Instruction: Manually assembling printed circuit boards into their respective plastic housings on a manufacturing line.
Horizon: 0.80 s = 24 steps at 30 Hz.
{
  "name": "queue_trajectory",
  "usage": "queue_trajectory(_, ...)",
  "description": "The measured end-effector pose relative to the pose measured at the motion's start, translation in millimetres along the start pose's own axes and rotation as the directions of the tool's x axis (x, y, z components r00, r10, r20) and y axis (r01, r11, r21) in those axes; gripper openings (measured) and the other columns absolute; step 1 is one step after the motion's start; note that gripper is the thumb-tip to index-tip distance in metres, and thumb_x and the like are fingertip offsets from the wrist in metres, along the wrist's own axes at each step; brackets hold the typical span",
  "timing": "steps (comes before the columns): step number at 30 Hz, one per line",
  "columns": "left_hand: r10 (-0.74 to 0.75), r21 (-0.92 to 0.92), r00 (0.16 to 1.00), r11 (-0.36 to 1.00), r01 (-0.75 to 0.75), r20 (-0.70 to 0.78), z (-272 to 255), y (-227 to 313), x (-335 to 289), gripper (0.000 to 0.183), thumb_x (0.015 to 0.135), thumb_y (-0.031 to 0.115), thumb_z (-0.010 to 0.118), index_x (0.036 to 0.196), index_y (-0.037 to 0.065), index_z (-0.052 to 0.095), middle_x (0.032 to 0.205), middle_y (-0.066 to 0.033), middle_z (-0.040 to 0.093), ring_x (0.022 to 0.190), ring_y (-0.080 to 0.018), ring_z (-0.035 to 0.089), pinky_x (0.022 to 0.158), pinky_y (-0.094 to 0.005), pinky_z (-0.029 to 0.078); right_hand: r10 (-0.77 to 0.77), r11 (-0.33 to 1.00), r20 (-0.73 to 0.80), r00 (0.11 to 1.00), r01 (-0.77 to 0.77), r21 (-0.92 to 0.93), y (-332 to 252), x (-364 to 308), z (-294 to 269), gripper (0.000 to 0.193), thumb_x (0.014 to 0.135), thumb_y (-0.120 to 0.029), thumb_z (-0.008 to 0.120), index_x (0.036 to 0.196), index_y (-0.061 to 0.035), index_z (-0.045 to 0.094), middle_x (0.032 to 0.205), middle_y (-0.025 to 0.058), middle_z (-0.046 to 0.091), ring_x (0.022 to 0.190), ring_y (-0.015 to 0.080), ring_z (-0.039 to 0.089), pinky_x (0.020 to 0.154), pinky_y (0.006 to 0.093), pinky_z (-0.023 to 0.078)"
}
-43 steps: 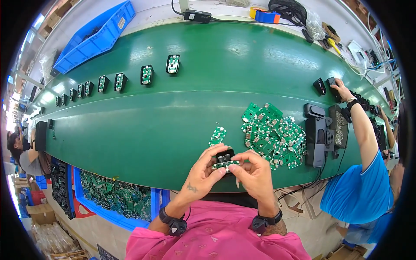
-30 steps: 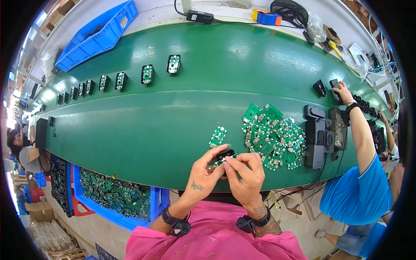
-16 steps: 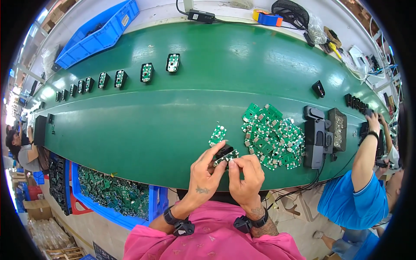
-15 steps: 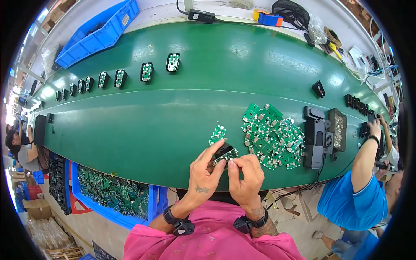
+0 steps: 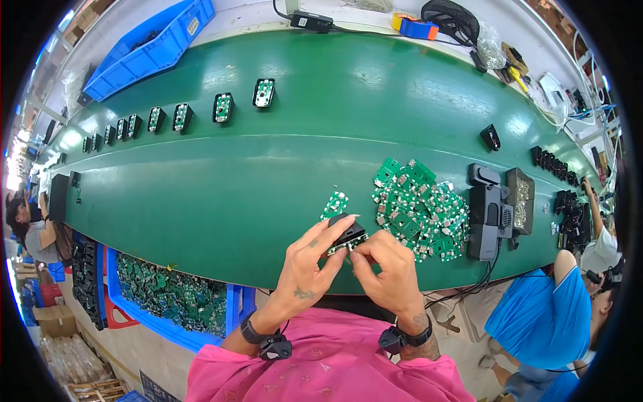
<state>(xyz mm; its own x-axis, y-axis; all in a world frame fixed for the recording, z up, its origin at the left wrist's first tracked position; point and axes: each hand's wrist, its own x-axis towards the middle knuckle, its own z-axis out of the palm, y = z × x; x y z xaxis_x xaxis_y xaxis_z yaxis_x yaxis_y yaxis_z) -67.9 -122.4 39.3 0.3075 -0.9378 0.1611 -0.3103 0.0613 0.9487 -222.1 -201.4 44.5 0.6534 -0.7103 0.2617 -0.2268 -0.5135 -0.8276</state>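
My left hand (image 5: pixel 305 268) and my right hand (image 5: pixel 387 268) meet over the near edge of the green belt (image 5: pixel 268 167). Together they pinch a small black plastic housing (image 5: pixel 348 232) with a green circuit board at its lower edge. A single loose green board (image 5: pixel 334 203) lies just beyond my left fingers. To the right of my hands sits a heap of several green circuit boards (image 5: pixel 420 209).
A row of black housings with boards inside (image 5: pixel 221 107) runs along the belt's far left. A black tool block (image 5: pixel 487 213) and a tray of small parts (image 5: pixel 521 199) stand right of the heap. Blue bin of boards (image 5: pixel 167 295) below the belt. A person in blue (image 5: pixel 542 315) works at right.
My hands have drawn slightly closer together on the housing and turned it a little. The person at right has pulled an arm back from the belt toward the far right end.
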Motion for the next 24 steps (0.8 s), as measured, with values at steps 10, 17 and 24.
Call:
queue_trajectory(10,0.021,0.053,1.0,0.998,-0.022,0.021,-3,-1,-1,0.051,0.086,-0.003,0.064,0.136,0.009,0.059,0.114,-0.0204,0.063,0.084,-0.0303,0.066,0.073,-0.0344,0.055,-0.011,1.0,-0.025,1.0,0.012,0.009,4,-2,7,0.009,0.08,0.001,0.07,0.085,-0.0006,0.062,0.08,0.0114,0.059,0.065,0.029,0.061,0.055,0.0384,0.048)
queue_trajectory(17,0.066,0.232,0.997,0.97,-0.073,0.038,-3,3,-3,0.052,0.086,-0.002,0.064,0.136,0.011,0.058,0.117,-0.0199,0.062,0.084,-0.0364,0.067,0.071,-0.0398,0.056,-0.045,0.997,-0.009,0.999,0.044,-0.06,2,-3,10,0.008,0.081,0.0,0.068,0.086,-0.0008,0.062,0.081,0.0114,0.057,0.064,0.0294,0.062,0.055,0.0397,0.049)
queue_trajectory(24,0.128,0.362,0.992,0.925,-0.113,-0.015,10,4,-8,0.051,0.086,0.0,0.063,0.135,0.014,0.058,0.116,-0.019,0.062,0.085,-0.0376,0.067,0.071,-0.0418,0.057,-0.037,0.985,-0.086,0.996,0.022,-0.169,-3,-7,14,0.005,0.084,-0.002,0.066,0.087,-0.0018,0.062,0.082,0.0138,0.056,0.065,0.0322,0.061,0.055,0.0415,0.051)
